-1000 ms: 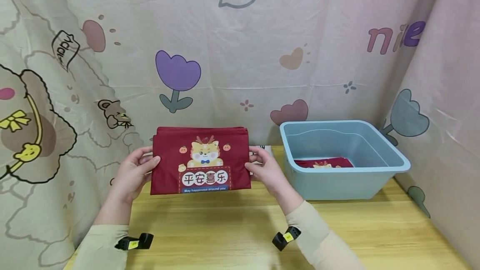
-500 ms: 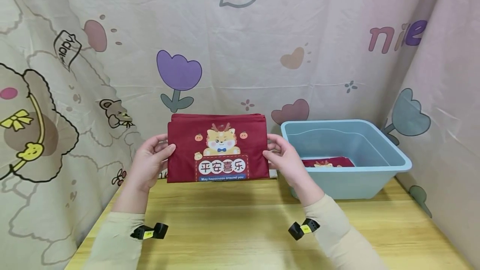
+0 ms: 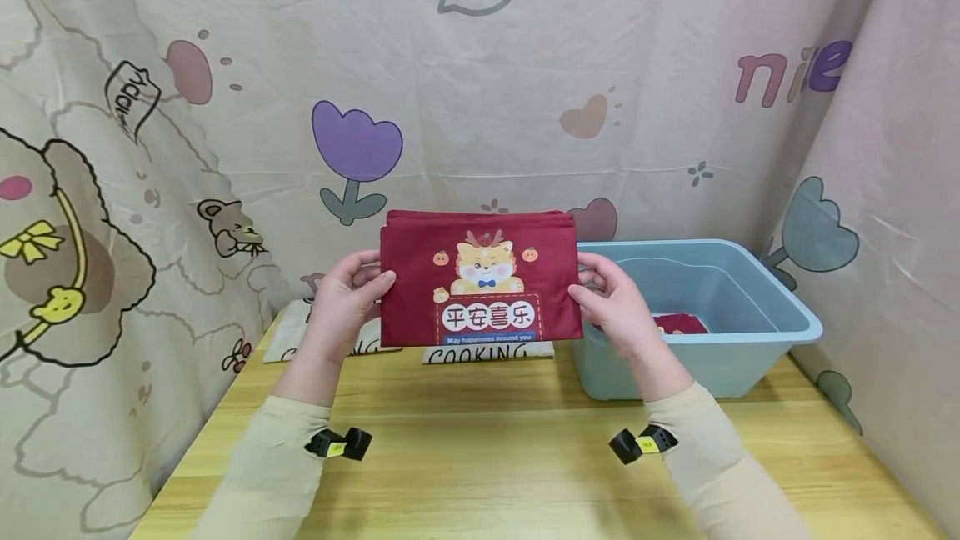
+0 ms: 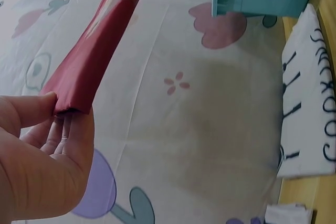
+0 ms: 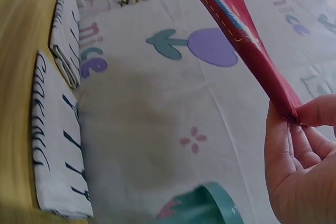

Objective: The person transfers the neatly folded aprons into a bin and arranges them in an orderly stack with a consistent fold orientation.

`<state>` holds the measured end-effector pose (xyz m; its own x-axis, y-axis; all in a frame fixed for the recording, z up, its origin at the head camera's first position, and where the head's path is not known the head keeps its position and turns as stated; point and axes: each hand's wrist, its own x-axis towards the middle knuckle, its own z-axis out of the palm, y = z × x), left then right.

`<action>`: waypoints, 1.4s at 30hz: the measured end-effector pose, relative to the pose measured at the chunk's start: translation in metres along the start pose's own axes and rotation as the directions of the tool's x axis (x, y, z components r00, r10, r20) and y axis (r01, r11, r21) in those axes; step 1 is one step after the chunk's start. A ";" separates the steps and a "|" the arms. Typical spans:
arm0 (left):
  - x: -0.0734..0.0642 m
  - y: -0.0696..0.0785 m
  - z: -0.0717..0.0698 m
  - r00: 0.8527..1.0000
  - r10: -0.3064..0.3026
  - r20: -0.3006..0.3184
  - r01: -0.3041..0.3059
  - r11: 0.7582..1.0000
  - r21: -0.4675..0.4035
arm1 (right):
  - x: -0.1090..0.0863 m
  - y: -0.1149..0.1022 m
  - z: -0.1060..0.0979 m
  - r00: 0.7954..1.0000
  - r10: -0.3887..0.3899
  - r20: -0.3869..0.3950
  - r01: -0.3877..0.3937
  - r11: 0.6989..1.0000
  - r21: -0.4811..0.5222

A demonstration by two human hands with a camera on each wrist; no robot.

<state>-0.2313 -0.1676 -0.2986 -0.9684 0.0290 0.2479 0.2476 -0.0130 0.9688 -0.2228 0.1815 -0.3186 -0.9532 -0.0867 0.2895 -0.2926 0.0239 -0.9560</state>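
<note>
A folded dark-red cloth [image 3: 480, 277], printed with a cartoon dog, Chinese characters and "May happiness around you", is held up above the table. My left hand [image 3: 350, 300] pinches its left edge, thumb on the front and fingers behind. On the opposite edge my right hand [image 3: 617, 298] grips it the same way. In the left wrist view the folded layers meet between thumb and fingers of the left hand [image 4: 50, 150]. Seen from the right wrist, the cloth [image 5: 257, 72] slants up away from the right hand [image 5: 302, 156].
Behind the held cloth, two folded white cloths lettered "COOKING" lie at the table's back: a right one [image 3: 487, 352] and a left one [image 3: 288, 332]. A blue plastic tub [image 3: 690, 369] stands at the right with another red cloth [image 3: 681, 323] inside. A printed curtain [image 3: 465, 107] backs the table.
Both hands have carried the red cloth rightward and slightly up, so it now overlaps the tub's left side in the head view. The white cloths behind it have come into sight.
</note>
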 end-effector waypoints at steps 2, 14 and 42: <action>0.003 0.001 0.007 1.000 0.001 0.002 -0.001 1.000 -0.001 | 0.000 -0.002 -0.007 1.000 -0.005 -0.009 0.005 1.000 -0.013; 0.017 0.001 0.050 1.000 -0.015 0.016 0.016 0.998 -0.068 | -0.002 -0.010 -0.046 0.996 -0.047 -0.070 0.039 0.993 -0.108; 0.037 -0.010 0.158 0.996 -0.043 0.083 0.058 0.981 -0.187 | -0.006 -0.005 -0.135 0.953 0.009 -0.302 -0.118 0.931 -0.346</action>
<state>-0.2643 -0.0083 -0.2985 -0.9722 0.1120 0.2056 0.1808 -0.1984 0.9633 -0.2261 0.3168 -0.3089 -0.9341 0.2184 0.2823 -0.1860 0.3773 -0.9072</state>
